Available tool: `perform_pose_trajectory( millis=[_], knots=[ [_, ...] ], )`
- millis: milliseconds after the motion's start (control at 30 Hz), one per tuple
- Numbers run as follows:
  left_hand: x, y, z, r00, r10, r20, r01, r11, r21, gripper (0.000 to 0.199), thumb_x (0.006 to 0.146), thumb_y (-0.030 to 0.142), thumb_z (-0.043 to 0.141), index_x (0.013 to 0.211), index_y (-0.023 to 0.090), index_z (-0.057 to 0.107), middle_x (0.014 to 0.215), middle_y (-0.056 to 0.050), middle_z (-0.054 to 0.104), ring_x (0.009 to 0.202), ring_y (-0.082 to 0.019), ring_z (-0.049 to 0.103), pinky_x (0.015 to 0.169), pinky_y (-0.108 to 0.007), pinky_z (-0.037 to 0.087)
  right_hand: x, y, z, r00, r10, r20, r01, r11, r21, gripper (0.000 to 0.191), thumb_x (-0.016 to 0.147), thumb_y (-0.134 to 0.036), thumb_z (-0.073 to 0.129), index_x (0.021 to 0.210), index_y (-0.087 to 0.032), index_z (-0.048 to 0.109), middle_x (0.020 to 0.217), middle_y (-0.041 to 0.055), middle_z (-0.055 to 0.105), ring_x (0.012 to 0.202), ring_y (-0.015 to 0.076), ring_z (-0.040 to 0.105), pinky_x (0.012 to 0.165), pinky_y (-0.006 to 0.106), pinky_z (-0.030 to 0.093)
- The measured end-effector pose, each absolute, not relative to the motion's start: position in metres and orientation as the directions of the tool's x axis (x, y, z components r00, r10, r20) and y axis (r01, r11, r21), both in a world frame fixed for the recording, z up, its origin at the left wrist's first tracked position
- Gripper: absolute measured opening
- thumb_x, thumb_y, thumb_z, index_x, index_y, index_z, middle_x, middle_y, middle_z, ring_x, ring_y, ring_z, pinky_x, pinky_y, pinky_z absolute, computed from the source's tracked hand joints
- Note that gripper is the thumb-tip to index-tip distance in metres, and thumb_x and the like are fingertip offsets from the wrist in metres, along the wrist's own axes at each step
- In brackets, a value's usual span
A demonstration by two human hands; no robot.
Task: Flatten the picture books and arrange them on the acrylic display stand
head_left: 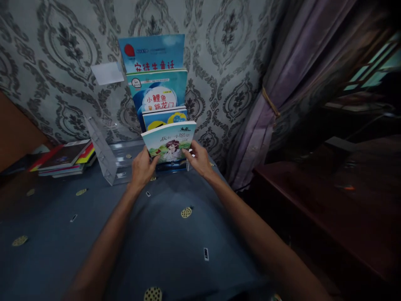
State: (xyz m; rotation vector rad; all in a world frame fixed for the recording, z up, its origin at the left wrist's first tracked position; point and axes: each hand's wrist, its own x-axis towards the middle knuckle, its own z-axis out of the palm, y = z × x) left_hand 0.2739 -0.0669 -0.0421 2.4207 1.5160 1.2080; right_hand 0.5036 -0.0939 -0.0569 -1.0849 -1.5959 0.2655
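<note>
A thin children's book (pixel 171 144) with a figure on its green and pale blue cover is gripped at both sides, its top tilted toward the wall. My left hand (pixel 143 167) closes on its left edge, thumb on the cover. On the opposite edge, my right hand (pixel 198 158) pinches it the same way. Just behind stand more books in rising steps: a blue and yellow one (pixel 166 119), a teal one (pixel 159 90) and a tall blue one (pixel 153 50). They rest in a clear plastic book rack (pixel 102 152), whose left part holds no books.
A loose stack of books (pixel 67 159) lies left of the rack on the blue patterned tablecloth (pixel 166 234). Patterned wallpaper (pixel 228 54) rises behind. A tied purple curtain (pixel 260 121) hangs at right, beside a dark red piece of furniture (pixel 297 192).
</note>
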Motion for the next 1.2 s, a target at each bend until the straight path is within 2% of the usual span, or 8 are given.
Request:
perform_pose_trajectory(
  millis=[233, 433, 667, 800, 1000, 1200],
  knots=[
    [0.273, -0.067, -0.045, 0.264, 0.764, 0.589, 0.749, -0.547, 0.374, 0.025, 0.094, 0.035, 0.061, 0.111, 0.018, 0.056, 0.106, -0.009, 0.072, 0.097, -0.026, 0.068, 0.082, -0.033, 0.051, 0.52, -0.089, -0.058, -0.013, 0.759, 0.651, 0.649, 0.502, -0.572, 0.028, 0.094, -0.048, 0.059, 0.085, -0.021, 0.062, 0.09, 0.0058, 0.057, 0.084, 0.0228, 0.058, 0.076, 0.037, 0.053],
    [0.277, -0.069, -0.051, 0.291, 0.789, 0.541, 0.76, -0.534, 0.37, 0.022, 0.093, 0.032, 0.063, 0.107, 0.018, 0.054, 0.104, -0.012, 0.071, 0.094, -0.027, 0.069, 0.08, -0.035, 0.052, 0.53, -0.094, -0.072, -0.026, 0.792, 0.61, 0.679, 0.462, -0.57, 0.019, 0.093, -0.039, 0.06, 0.087, -0.021, 0.063, 0.087, 0.006, 0.061, 0.081, 0.0232, 0.059, 0.07, 0.035, 0.05],
    [0.281, -0.077, -0.053, 0.203, 0.855, 0.476, 0.8, -0.425, 0.423, 0.042, 0.091, 0.03, 0.064, 0.124, 0.013, 0.043, 0.092, -0.013, 0.072, 0.087, -0.032, 0.073, 0.074, -0.037, 0.054, 0.525, -0.093, -0.084, -0.026, 0.809, 0.587, 0.7, 0.434, -0.567, 0.006, 0.087, -0.027, 0.058, 0.088, -0.022, 0.061, 0.087, 0.0058, 0.064, 0.081, 0.022, 0.058, 0.069, 0.032, 0.047],
    [0.285, -0.081, -0.05, 0.214, 0.844, 0.491, 0.809, -0.435, 0.396, 0.055, 0.092, 0.027, 0.062, 0.137, 0.011, 0.035, 0.106, -0.019, 0.072, 0.094, -0.035, 0.073, 0.075, -0.039, 0.055, 0.522, -0.093, -0.087, 0.006, 0.813, 0.583, 0.712, 0.406, -0.573, 0.007, 0.086, -0.026, 0.056, 0.087, -0.021, 0.06, 0.087, 0.0071, 0.065, 0.081, 0.0233, 0.06, 0.071, 0.034, 0.047],
    [0.288, -0.081, -0.05, 0.224, 0.836, 0.502, 0.832, -0.432, 0.348, 0.055, 0.095, 0.028, 0.058, 0.14, 0.007, 0.036, 0.119, -0.023, 0.068, 0.101, -0.035, 0.072, 0.08, -0.04, 0.056, 0.518, -0.095, -0.09, 0.069, 0.806, 0.587, 0.7, 0.381, -0.605, 0.008, 0.086, -0.026, 0.057, 0.09, -0.021, 0.061, 0.088, 0.0074, 0.067, 0.081, 0.0239, 0.063, 0.071, 0.034, 0.047],
    [0.286, -0.079, -0.052, 0.231, 0.846, 0.481, 0.816, -0.437, 0.377, 0.044, 0.097, 0.028, 0.053, 0.134, 0.008, 0.042, 0.121, -0.025, 0.065, 0.104, -0.035, 0.071, 0.082, -0.042, 0.055, 0.513, -0.094, -0.096, 0.166, 0.776, 0.608, 0.661, 0.37, -0.653, 0.033, 0.087, -0.028, 0.057, 0.119, -0.021, 0.06, 0.091, 0.0054, 0.069, 0.08, 0.0232, 0.063, 0.074, 0.035, 0.049]
  ],
)
